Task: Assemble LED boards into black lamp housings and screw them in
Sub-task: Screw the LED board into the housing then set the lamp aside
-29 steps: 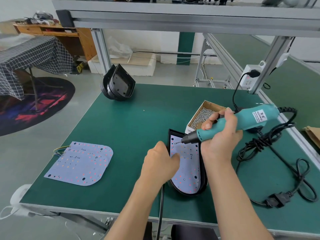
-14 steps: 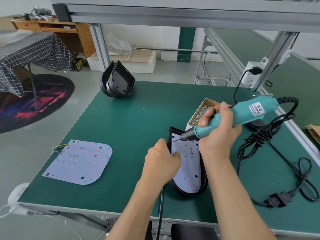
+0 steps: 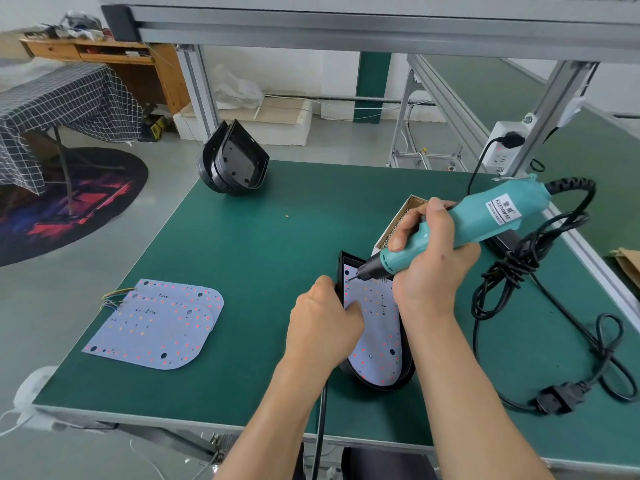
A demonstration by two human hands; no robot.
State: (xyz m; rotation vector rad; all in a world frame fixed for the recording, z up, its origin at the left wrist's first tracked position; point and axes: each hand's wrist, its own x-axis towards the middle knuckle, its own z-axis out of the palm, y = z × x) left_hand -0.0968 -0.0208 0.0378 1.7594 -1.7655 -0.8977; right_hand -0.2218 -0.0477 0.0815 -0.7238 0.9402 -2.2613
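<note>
Driving a screw is, by the look of it, the step you are in; your right hand (image 3: 431, 258) is wrapped round the teal electric screwdriver (image 3: 464, 223), its bit touching the far left corner of the LED board (image 3: 372, 327) that already lies seated in the black lamp housing (image 3: 377, 384) on the tabletop (image 3: 242, 244); your left hand (image 3: 325, 327) has its fingers curled over the housing's left rim, pressing onto the board to steady it; whether a screw sits under the bit is too small to tell, and how many screws are already in cannot be read either; so 1 board is placed and its fastening is under way; left to do, judging from the layout, are the loose LED boards (image 3: 156, 323) stacked at the near left, at least 2 of them, and the empty black housings (image 3: 235, 164) nested at the far edge; the open box of screws (image 3: 398, 223) sits just behind your right hand, within easy reach for the remaining holes.
</note>
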